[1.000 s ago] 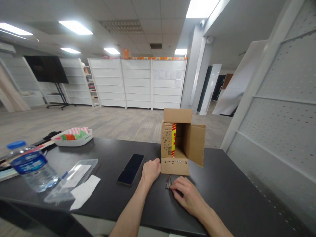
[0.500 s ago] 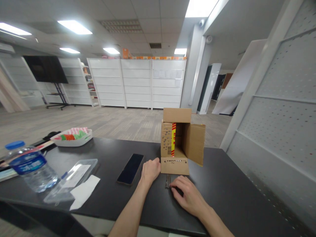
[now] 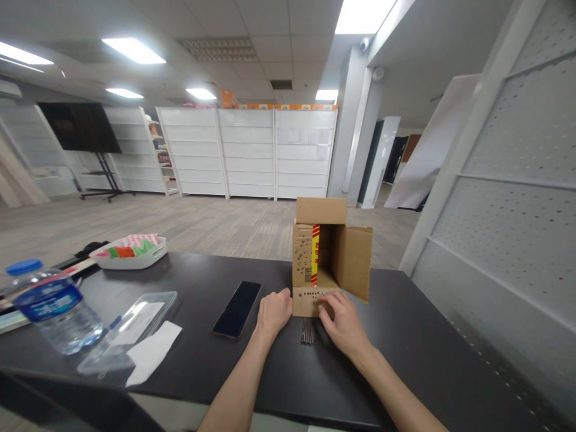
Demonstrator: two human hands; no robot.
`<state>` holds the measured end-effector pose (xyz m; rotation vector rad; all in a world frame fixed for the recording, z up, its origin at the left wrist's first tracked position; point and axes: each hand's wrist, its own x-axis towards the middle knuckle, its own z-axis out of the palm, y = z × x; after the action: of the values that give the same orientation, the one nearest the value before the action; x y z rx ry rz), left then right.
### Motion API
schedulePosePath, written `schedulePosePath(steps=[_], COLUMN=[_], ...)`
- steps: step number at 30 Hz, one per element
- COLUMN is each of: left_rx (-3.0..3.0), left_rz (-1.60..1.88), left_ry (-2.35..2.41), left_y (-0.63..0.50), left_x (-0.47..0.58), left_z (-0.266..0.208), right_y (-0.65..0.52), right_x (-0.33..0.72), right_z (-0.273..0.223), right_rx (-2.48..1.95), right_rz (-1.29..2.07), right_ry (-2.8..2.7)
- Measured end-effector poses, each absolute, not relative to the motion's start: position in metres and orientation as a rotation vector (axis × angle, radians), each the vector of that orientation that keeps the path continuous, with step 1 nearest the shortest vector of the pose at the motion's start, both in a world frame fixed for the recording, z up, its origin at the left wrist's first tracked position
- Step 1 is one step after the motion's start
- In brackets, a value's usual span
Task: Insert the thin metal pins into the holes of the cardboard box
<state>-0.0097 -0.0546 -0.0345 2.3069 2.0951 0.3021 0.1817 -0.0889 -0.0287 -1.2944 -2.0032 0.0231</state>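
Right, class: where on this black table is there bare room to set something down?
Bare tabletop shows right of the cardboard box and right hand, and between phone and white basket. Crowded: left end, with bottle, plastic case and white paper.

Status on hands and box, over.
Left hand beside cardboard box. Right hand over lower flap, hiding part; grip unclear. Slim metal rods lie before flap.

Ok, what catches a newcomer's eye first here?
Probably the open cardboard box on the dark table, with its yellow-and-red strip. Next, the right hand at the lower flap, with slim metal pieces lying in front. A water bottle stands at far left.
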Motion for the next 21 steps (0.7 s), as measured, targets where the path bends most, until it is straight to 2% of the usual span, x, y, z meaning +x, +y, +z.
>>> schedulePosePath(steps=[11, 21], left_rx=[2.260, 2.267], left_rz=[0.266, 0.262], left_ry=[2.112, 2.127], left_y=[-0.055, -0.055], left_x=[-0.009, -0.008], left_z=[-0.035, -0.032], right_y=[-0.066, -0.068], right_x=[0.168, 0.167], right_z=[-0.048, -0.050], right_rx=[-1.355, -1.396], right_rz=[-0.200, -0.212], right_ry=[-1.823, -1.811])
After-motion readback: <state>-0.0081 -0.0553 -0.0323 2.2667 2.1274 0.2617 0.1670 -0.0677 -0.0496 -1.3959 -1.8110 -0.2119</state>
